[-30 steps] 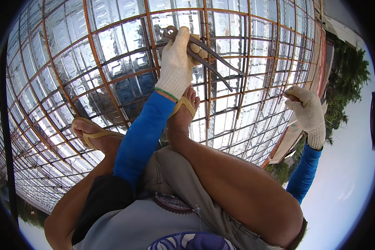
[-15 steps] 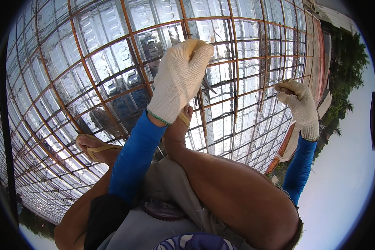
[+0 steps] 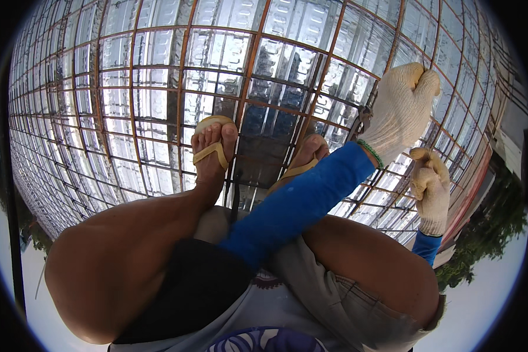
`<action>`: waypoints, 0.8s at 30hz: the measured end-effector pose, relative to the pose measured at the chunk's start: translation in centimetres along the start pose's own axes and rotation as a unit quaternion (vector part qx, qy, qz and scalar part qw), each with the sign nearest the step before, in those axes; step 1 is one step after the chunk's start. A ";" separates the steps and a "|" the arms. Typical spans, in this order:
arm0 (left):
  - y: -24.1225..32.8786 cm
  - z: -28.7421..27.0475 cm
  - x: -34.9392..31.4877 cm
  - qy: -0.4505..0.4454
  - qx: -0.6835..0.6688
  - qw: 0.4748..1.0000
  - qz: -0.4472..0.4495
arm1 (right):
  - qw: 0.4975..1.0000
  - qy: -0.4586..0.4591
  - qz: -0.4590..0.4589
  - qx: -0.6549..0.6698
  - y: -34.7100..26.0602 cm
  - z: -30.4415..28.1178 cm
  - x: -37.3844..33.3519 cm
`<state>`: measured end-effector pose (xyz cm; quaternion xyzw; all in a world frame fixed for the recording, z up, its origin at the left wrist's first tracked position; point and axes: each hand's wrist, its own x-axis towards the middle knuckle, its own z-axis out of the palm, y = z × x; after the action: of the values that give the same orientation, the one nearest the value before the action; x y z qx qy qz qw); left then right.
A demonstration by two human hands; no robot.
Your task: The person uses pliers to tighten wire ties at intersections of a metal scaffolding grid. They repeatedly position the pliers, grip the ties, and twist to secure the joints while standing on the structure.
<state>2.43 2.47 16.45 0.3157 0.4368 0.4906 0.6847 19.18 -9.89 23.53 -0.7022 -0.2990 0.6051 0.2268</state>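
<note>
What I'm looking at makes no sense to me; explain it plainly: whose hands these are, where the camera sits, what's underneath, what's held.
There is no machine: a person is working, with a gloved left hand and a gloved right hand. The wide fisheye camera is worn on their head and looks down, so straight lines bend toward the rim. The blue sleeve covers the left forearm.

Underneath is a grid of rusty steel bars over shiny ribbed metal sheeting. The person's feet, in yellow flip-flops, are there too.

A dark metal tool shows beside the left glove, mostly hidden; I can't tell whether it is gripped. Nor can I tell whether the right hand holds anything.
</note>
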 end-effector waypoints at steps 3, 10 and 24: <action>2.0 -0.1 1.1 0.049 -0.096 0.993 -0.046 | 0.986 0.009 -0.106 0.125 -1.8 0.3 -0.6; 2.6 0.6 -0.3 0.067 -0.159 0.977 -0.125 | 0.775 0.265 -0.232 -0.525 -4.1 0.1 -0.9; -0.5 0.4 -7.9 -0.003 -0.140 0.948 -0.287 | 0.716 0.076 -0.012 -0.694 -6.2 3.3 -9.1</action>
<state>1.94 -5.18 18.43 0.0792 0.4339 0.3289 0.8351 14.21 -11.91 33.74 -0.7023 -0.6255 0.1692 -0.2948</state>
